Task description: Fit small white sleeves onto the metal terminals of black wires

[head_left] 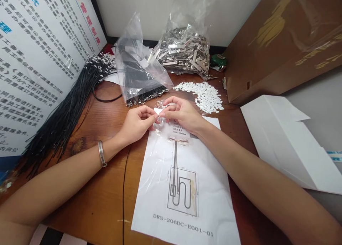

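Observation:
My left hand (141,121) is closed in a pinch over the top of a printed sheet. A thin black wire (124,188) runs from beneath this hand down the table; its end seems to lie in the pinch. My right hand (181,113) has its thumb and forefinger pressed together, almost touching the left fingertips. Whatever small piece sits between them is too small to make out. Under both hands lies the white sheet (152,188) with a line drawing, partly covered by clear plastic. Beyond the right hand is a pile of small white connector housings (208,95).
Behind the hands, a clear bag (139,72) holds black wires with metal tips. A bag of metal clips (184,49) stands at the back, beside a green object (218,62). Bundled black wires (69,106) lie left; a brown box (267,49) and white carton (283,141) stand right.

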A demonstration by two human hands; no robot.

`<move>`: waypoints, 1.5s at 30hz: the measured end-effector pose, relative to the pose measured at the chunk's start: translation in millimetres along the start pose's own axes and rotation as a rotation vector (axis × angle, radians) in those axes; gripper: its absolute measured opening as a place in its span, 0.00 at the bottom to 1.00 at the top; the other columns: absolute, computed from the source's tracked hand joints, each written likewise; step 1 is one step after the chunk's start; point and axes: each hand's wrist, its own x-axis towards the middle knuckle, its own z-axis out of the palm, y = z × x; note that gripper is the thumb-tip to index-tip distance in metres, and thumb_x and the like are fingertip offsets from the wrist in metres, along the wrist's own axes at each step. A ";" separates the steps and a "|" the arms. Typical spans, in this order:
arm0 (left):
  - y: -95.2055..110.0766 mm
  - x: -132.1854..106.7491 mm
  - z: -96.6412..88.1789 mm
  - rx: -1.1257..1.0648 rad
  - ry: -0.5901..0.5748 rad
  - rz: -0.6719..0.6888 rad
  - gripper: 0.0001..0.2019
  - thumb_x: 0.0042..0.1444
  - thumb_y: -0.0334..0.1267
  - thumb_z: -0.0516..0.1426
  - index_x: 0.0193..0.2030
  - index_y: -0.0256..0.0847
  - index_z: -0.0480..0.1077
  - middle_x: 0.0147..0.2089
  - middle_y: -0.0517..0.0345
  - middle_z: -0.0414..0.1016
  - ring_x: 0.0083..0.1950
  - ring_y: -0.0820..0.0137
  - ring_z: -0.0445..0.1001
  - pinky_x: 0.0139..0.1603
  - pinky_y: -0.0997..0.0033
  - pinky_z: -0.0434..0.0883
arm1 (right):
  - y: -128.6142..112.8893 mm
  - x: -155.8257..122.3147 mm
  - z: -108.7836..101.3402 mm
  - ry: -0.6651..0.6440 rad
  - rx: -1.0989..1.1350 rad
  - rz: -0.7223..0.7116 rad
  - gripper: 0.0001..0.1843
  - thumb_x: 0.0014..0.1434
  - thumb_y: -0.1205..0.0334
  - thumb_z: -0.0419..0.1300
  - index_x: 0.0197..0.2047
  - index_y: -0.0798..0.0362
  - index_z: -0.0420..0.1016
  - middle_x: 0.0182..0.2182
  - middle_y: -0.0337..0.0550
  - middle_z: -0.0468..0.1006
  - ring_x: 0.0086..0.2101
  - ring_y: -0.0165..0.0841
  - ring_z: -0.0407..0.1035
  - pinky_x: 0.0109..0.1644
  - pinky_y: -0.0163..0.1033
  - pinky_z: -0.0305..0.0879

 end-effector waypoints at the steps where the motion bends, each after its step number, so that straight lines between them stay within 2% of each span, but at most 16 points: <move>1: -0.2 0.0 -0.1 0.006 0.000 0.004 0.04 0.48 0.33 0.60 0.29 0.34 0.70 0.26 0.57 0.77 0.21 0.78 0.71 0.23 0.79 0.68 | -0.4 -0.5 0.9 0.005 0.001 -0.004 0.23 0.41 0.59 0.72 0.36 0.52 0.65 0.24 0.37 0.78 0.21 0.27 0.67 0.26 0.35 0.59; 6: -0.7 0.1 0.0 0.028 0.006 0.013 0.05 0.50 0.34 0.61 0.29 0.34 0.70 0.27 0.57 0.77 0.21 0.78 0.71 0.23 0.79 0.69 | -1.1 -2.1 4.8 0.024 -0.006 -0.032 0.24 0.40 0.59 0.73 0.36 0.52 0.64 0.22 0.35 0.76 0.23 0.27 0.67 0.28 0.36 0.61; 12: -3.7 1.2 0.7 -0.007 0.031 -0.009 0.08 0.51 0.37 0.61 0.33 0.34 0.69 0.30 0.56 0.77 0.23 0.76 0.73 0.25 0.76 0.72 | 2.5 -0.5 7.5 0.122 0.005 -0.066 0.25 0.40 0.58 0.73 0.37 0.51 0.64 0.22 0.33 0.74 0.23 0.28 0.69 0.29 0.37 0.64; 21: -2.6 0.4 1.4 0.006 0.063 -0.041 0.07 0.52 0.36 0.60 0.32 0.34 0.69 0.28 0.56 0.77 0.23 0.74 0.74 0.25 0.75 0.72 | 4.5 0.1 8.3 0.129 0.047 -0.081 0.27 0.38 0.57 0.74 0.37 0.50 0.64 0.22 0.33 0.75 0.24 0.29 0.70 0.34 0.40 0.70; 29: -3.5 1.2 1.6 -0.010 0.065 -0.059 0.07 0.52 0.36 0.60 0.33 0.34 0.70 0.30 0.54 0.77 0.25 0.74 0.75 0.27 0.75 0.73 | 7.3 -0.6 7.8 0.147 0.050 -0.105 0.26 0.39 0.56 0.74 0.37 0.49 0.64 0.25 0.35 0.77 0.29 0.32 0.74 0.42 0.44 0.73; 36: -7.1 2.0 0.8 -0.017 0.044 -0.045 0.06 0.53 0.36 0.59 0.32 0.34 0.71 0.30 0.54 0.77 0.24 0.75 0.74 0.26 0.75 0.72 | 8.5 -0.8 7.3 0.141 0.010 -0.125 0.25 0.40 0.58 0.73 0.37 0.50 0.63 0.24 0.35 0.77 0.28 0.31 0.73 0.38 0.41 0.71; 45: -5.7 2.0 -0.3 -0.022 0.022 -0.052 0.07 0.53 0.37 0.61 0.31 0.34 0.71 0.29 0.55 0.77 0.24 0.75 0.73 0.27 0.75 0.72 | 6.6 -2.1 8.1 0.134 -0.035 -0.095 0.24 0.42 0.58 0.72 0.37 0.50 0.62 0.25 0.37 0.76 0.28 0.32 0.74 0.37 0.42 0.71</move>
